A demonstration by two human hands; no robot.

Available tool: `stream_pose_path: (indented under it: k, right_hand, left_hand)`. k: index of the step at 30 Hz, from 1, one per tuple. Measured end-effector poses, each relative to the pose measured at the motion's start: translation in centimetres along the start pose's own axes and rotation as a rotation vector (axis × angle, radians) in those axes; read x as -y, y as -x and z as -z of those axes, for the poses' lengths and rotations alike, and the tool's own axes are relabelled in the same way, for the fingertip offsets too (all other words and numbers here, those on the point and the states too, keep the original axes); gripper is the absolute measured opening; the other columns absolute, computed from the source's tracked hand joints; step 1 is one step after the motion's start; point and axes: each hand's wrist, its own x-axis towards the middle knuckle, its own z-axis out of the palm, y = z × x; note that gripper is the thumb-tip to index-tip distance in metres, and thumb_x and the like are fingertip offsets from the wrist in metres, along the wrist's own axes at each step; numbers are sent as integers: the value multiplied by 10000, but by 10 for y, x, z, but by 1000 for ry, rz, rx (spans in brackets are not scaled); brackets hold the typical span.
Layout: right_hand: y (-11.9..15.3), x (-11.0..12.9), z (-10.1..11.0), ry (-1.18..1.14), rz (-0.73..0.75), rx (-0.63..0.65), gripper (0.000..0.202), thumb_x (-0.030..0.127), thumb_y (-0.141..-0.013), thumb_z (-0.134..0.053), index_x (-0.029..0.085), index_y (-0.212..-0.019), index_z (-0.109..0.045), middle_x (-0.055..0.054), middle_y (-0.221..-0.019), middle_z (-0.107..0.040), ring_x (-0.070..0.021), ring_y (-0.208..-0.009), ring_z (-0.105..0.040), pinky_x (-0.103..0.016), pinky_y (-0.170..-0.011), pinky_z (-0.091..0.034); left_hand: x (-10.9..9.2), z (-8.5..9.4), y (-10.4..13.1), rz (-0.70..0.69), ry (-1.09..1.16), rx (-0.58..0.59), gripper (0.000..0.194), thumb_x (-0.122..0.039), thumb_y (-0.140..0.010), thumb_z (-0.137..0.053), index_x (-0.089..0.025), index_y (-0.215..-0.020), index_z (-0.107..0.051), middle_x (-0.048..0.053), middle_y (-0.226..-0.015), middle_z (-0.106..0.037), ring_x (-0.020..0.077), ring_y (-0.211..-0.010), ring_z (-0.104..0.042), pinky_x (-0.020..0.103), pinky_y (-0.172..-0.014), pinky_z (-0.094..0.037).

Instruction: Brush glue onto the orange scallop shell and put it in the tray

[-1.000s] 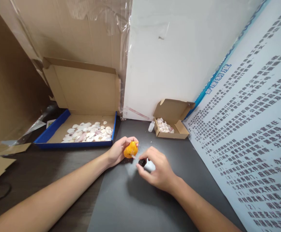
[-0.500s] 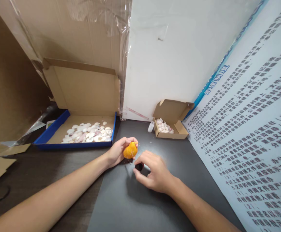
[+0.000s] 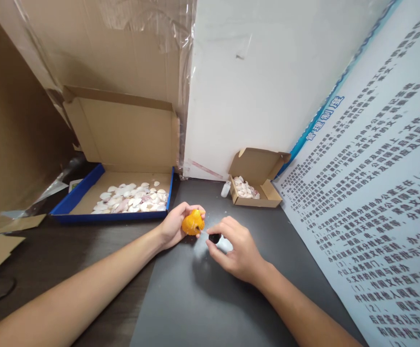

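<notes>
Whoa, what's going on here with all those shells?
A person's left hand is holding an orange shell above the table. The right hand pinches a small black cap close beside it; whether anything touches the shell is too small to tell. Behind the hands, pale shells lie in an open blue-sided cardboard box and in a smaller brown cardboard box, with a little bottle next to the smaller one.
</notes>
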Motion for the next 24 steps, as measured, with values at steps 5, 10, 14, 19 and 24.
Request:
stream_pose_path:
  k: [5, 10, 14, 19, 24]
  right_hand:
    - [-1, 3, 1, -30, 34, -31, 99, 152, -835, -608, 207, -916, -588, -10, -740, -614, -154, -666, -560, -274, -626, -449]
    - [-2, 2, -1, 2, 32, -134, 105, 200, -890, -602, 215, -993, -589, -18, -780, -629, -148, -671, -578, -260, -611, -461]
    - [-2, 0, -1, 23, -24, -89, 97, 210, -887, -591, 206, -984, -602, -29, -795, -636, -157, -692, -587, -273, -632, -467]
    - [-1, 4, 3, 10, -31, -30, 71, 182, -835, -595, 198, -903, -606, -12, -724, -605, -150, -641, -567, -272, -618, -443]
    - [-2, 5, 3, 25, -30, 16, 33, 182, -812, -592, 202, -838, -592, 1, -681, -598, -141, -593, -545, -272, -605, -429]
  left_hand:
    - [0, -1, 1, -5, -4, -11, 244, -261, -806, -399, -127, -737, -591, 36, -733, -502, 147, -578, -508, 268, -478, -485]
    - [3, 0, 1, 3, -44, -7, 250, -281, -814, -410, -128, -734, -591, 42, -721, -515, 152, -577, -506, 263, -457, -480]
    - [4, 2, 0, 11, -75, 3, 248, -285, -800, -406, -132, -714, -581, 39, -662, -511, 141, -537, -482, 247, -460, -459]
    - [3, 2, 0, -5, -73, 7, 250, -279, -802, -405, -126, -698, -575, 31, -645, -497, 125, -536, -473, 221, -491, -414]
    - [3, 1, 0, -10, -89, 2, 250, -277, -806, -399, -127, -699, -569, 27, -646, -488, 121, -527, -452, 224, -491, -390]
